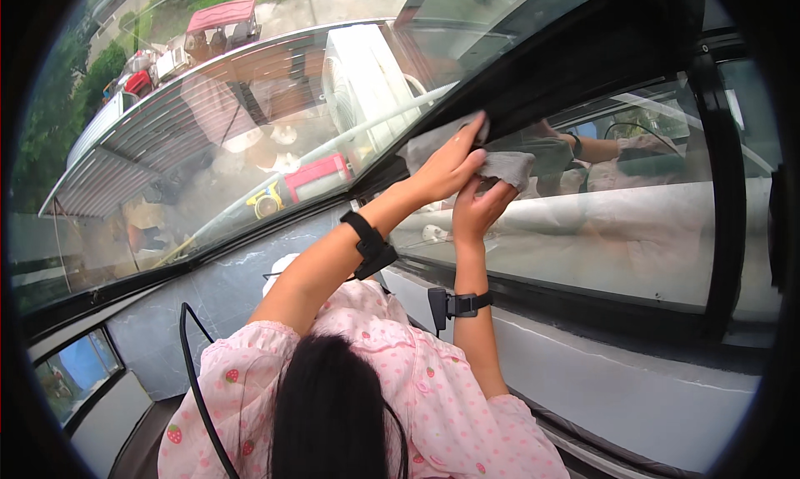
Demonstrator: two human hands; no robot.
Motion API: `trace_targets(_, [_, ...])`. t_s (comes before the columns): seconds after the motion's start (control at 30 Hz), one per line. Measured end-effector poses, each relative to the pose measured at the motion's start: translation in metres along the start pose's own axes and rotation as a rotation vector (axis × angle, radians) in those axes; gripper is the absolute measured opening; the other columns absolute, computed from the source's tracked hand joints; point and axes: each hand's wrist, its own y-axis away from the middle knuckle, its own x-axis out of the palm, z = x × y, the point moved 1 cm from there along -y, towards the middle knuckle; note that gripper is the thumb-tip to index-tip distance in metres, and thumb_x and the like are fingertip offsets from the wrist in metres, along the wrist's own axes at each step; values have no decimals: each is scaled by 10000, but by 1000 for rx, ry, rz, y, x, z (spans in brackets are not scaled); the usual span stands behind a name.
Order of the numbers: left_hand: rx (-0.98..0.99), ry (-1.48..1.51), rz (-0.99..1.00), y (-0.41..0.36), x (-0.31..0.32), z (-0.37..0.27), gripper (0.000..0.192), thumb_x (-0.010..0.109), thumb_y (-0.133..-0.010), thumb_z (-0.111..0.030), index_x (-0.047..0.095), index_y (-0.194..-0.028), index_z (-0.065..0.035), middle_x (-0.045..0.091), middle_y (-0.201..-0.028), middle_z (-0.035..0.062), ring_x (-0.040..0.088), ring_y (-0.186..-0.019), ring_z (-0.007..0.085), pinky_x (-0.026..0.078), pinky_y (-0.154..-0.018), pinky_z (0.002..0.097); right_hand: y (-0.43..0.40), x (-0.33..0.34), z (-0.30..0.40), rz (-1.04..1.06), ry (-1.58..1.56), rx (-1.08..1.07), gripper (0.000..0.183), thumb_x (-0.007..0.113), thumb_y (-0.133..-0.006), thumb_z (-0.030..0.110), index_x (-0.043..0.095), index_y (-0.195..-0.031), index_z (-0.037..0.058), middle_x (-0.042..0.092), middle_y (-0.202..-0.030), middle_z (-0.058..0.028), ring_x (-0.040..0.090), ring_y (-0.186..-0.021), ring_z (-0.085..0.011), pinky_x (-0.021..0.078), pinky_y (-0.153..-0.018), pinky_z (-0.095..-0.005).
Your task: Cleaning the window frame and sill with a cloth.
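Observation:
A grey cloth (509, 166) lies against the black window frame post in the corner between two glass panes. My left hand (447, 166) is on its left part, fingers stretched up along the black frame (537, 60). Just below and to the right, my right hand (484, 210) grips the bunched lower part, with its fingertips partly hidden by the folds. Whether this is one cloth or two cannot be told. The right-hand window pane (650, 229) reflects an arm and pale clothing.
A grey marbled ledge (231, 297) runs below the left pane. Beyond the glass are a white air-conditioner outdoor unit (369, 72), a pale pipe (375, 126) and a corrugated metal roof (150, 129). A black cable (194, 379) hangs beside my left arm.

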Motion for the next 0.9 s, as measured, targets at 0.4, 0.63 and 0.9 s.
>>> trace_targets(0.4, [633,-245,-279,-143,24,-117,765,552,-932,-256,219,-1542,64,542,-1142,274,507,-1062,413,387,-995,446,-41,-58,-2,-160,14,-61,681,581,-856,64,286,-1449,-94,374,-1449,-292,389,-1353,-431,259,-1159,-467])
trace_targets(0.63, [317,-259,-232,-71,25,-23,801,597,-902,-216,209,-1562,18,550,-1187,262,507,-1087,434,382,-1030,457,-33,-41,-9,-77,-5,-50,647,577,-852,70,332,-1434,-73,405,-1418,-264,401,-1326,-415,277,-1136,-474])
trace_targets(0.9, [28,-317,-135,17,-2,31,683,519,-971,-196,230,-1558,-1,470,-1409,306,467,-1275,450,357,-1093,457,13,-3,-18,-28,-58,-1,594,538,-898,66,354,-1437,-102,433,-1394,-306,410,-1284,-487,307,-1094,-533])
